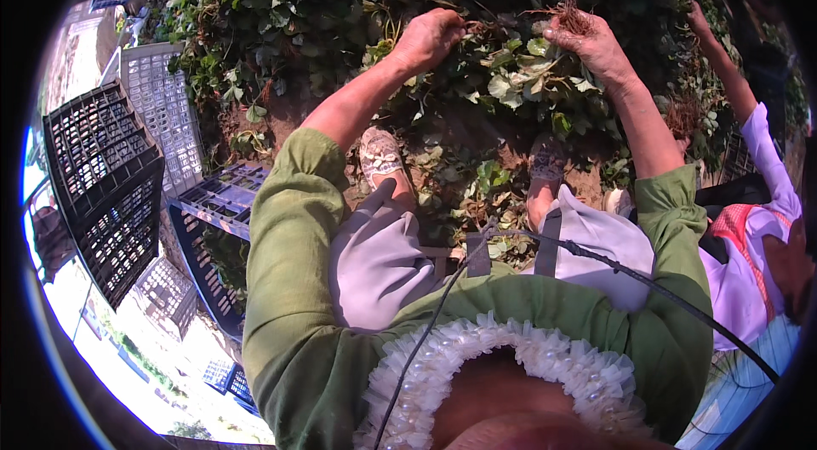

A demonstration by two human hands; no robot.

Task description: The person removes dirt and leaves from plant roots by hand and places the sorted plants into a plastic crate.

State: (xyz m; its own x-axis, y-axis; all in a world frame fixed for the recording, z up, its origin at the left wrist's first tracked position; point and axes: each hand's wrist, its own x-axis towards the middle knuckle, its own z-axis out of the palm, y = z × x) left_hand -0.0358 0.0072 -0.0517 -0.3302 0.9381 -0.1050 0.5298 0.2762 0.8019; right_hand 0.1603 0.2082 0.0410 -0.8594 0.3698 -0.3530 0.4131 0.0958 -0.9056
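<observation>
My right hand (590, 44) grips a bundle of seedlings by their brown roots (572, 19); leafy tops hang below it over the pile. To its left, my left hand (431, 38) is closed at the edge of the leafy heap, its fingertips at a small reddish-brown root or stem (477, 27). Whether it holds that piece is hard to tell. A broad heap of green leafy plants (287, 22), which look like strawberry seedlings, lies under and beyond both hands. Loose leaves (491, 175) lie on the soil between my shoes.
At left stand a black plastic crate (102, 150), a pale crate (163, 111) and a dark blue crate (217, 194) with greenery inside. A co-worker (740, 258) sits close at right, one arm (727, 60) reaching into the plants. A dark cord (613, 261) crosses before my chest.
</observation>
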